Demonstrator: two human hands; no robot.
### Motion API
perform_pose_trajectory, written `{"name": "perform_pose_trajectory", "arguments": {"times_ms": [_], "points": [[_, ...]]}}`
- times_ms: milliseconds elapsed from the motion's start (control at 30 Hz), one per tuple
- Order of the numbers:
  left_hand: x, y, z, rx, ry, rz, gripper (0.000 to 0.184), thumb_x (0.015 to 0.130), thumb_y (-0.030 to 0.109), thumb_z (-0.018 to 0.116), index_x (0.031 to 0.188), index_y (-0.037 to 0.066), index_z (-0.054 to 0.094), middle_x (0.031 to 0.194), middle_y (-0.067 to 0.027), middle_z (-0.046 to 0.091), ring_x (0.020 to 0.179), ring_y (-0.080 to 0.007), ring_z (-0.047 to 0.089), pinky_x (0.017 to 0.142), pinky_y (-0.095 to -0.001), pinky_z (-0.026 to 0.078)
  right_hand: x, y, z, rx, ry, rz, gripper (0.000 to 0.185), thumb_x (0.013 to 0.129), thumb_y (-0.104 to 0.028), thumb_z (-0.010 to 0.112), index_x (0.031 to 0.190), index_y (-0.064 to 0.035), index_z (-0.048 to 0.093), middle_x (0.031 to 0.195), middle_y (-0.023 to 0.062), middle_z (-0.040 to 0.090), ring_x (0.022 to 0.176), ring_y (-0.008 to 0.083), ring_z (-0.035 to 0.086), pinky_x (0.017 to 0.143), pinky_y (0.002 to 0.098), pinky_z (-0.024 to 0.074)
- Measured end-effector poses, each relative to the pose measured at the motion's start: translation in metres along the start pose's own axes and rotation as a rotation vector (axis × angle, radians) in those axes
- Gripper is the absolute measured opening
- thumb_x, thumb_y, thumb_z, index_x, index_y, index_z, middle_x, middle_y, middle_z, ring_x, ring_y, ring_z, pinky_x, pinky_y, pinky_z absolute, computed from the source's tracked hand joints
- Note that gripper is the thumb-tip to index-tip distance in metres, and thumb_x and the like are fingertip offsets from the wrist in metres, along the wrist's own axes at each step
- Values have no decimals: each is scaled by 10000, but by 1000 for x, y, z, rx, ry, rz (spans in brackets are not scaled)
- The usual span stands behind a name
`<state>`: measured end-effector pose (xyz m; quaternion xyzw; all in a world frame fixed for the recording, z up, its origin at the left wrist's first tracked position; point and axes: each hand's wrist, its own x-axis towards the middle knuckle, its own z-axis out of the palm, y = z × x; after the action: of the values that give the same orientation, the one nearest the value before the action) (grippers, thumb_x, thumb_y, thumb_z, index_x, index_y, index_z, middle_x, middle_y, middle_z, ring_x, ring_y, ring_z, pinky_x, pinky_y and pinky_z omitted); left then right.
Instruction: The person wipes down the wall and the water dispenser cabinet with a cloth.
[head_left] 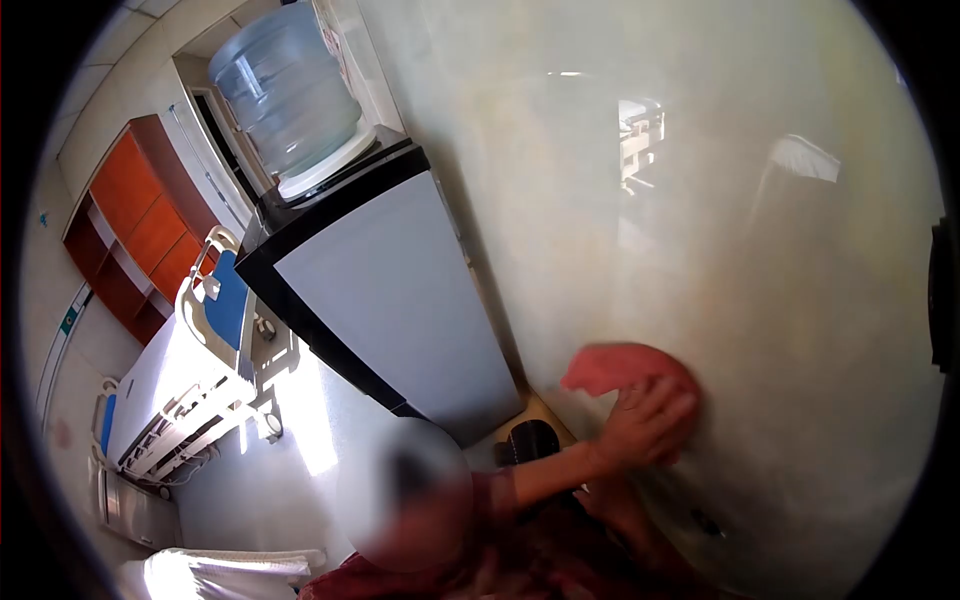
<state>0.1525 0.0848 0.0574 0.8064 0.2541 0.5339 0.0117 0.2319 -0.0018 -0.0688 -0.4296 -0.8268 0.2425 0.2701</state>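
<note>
A pink-red cloth (635, 362) lies against the glossy pale wall, its upper edge bent round to the left. My left hand (648, 420) presses on it with bent fingers, and the arm reaches in from the lower left in a dark red sleeve. Motion softens the fingers slightly. Below that forearm, in shadow, what looks like my right hand (605, 503) is partly covered; its fingers cannot be made out. A rounded blurred patch hides the area left of the sleeve.
A water dispenser (400, 290) with a large blue bottle (285, 90) stands beside the wall (800, 300). A dark shoe (532, 440) shows near its base. Farther left are a hospital bed (170, 385), an orange-brown cabinet (150, 215) and white fabric (230, 572).
</note>
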Motion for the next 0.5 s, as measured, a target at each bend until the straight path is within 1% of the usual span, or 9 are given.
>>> {"name": "perform_pose_trajectory", "arguments": {"times_ms": [33, 100, 167, 233, 267, 300, 367, 433, 500], "points": [[27, 0, -14, 130, -100, 419, 855, 831, 347, 737, 1559, 93, 367, 1611, -140, 329, 1479, -399, 311, 1178, -491, 336, 0, 2, 1, -90, 43, -89, 592, 845, -281, 713, 1395, -154, 535, 1176, 224, 590, 1079, 443, 595, 912, 533, 507], [85, -3, -30, -68, -366, 676, 836, 646, 330, 808, 1422, 138, 564, 1490, -71, 500, 1374, -364, 463, 1047, -509, 457, -1, -16, -12, -81, -44, 54, 590, 851, -286, 710, 1398, -156, 530, 1174, 228, 586, 1073, 443, 595, 902, 530, 510], [162, 3, -69, 94, -127, 790, 757, 620, 284, 800, 1336, 108, 628, 1462, -130, 518, 1374, -370, 463, 1024, -511, 460, -6, -27, -25, -59, -132, 203, 589, 857, -291, 706, 1402, -158, 526, 1171, 231, 582, 1067, 442, 595, 893, 527, 513], [208, -15, -92, 117, 96, 418, 653, 799, 226, 692, 1408, 38, 550, 1503, -239, 439, 1403, -415, 404, 1114, -560, 356, -11, -29, -30, -11, -125, 218, 568, 874, -299, 693, 1404, -181, 524, 1159, 234, 573, 1050, 433, 599, 866, 525, 520], [242, -14, -102, 54, 389, 352, 717, 870, 250, 667, 1494, -8, 426, 1501, -253, 429, 1379, -423, 409, 1150, -531, 292, -13, -27, -29, -2, -108, 226, 568, 874, -299, 693, 1404, -181, 524, 1159, 234, 573, 1050, 433, 599, 866, 525, 520], [264, -12, -117, -144, 418, 42, 737, 949, 280, 605, 1544, -37, 306, 1532, -255, 384, 1402, -396, 375, 1180, -481, 248, -16, -25, -27, 21, -110, 232, 564, 879, -301, 690, 1405, -187, 522, 1159, 232, 567, 1044, 426, 602, 855, 524, 523], [277, -17, -129, -125, 459, -28, 697, 995, 334, 529, 1538, -42, 306, 1568, -253, 330, 1457, -366, 313, 1199, -448, 221, -21, -24, -30, 43, -114, 240, 559, 884, -303, 687, 1406, -193, 521, 1159, 229, 561, 1038, 419, 604, 844, 523, 525], [247, -24, -104, -76, 490, 13, 670, 989, 332, 523, 1519, -38, 346, 1564, -257, 340, 1474, -407, 287, 1210, -477, 194, -18, -27, -37, 11, -105, 199, 545, 871, -250, 708, 1379, -125, 552, 1130, 238, 600, 959, 442, 634, 815, 524, 528], [190, -23, -66, 48, 371, 154, 638, 989, 324, 507, 1511, -19, 374, 1567, -261, 338, 1480, -452, 266, 1214, -532, 170, -16, -21, -28, -20, -119, 198, 551, 874, -251, 705, 1386, -127, 544, 1138, 244, 596, 983, 443, 628, 822, 531, 523]]}}
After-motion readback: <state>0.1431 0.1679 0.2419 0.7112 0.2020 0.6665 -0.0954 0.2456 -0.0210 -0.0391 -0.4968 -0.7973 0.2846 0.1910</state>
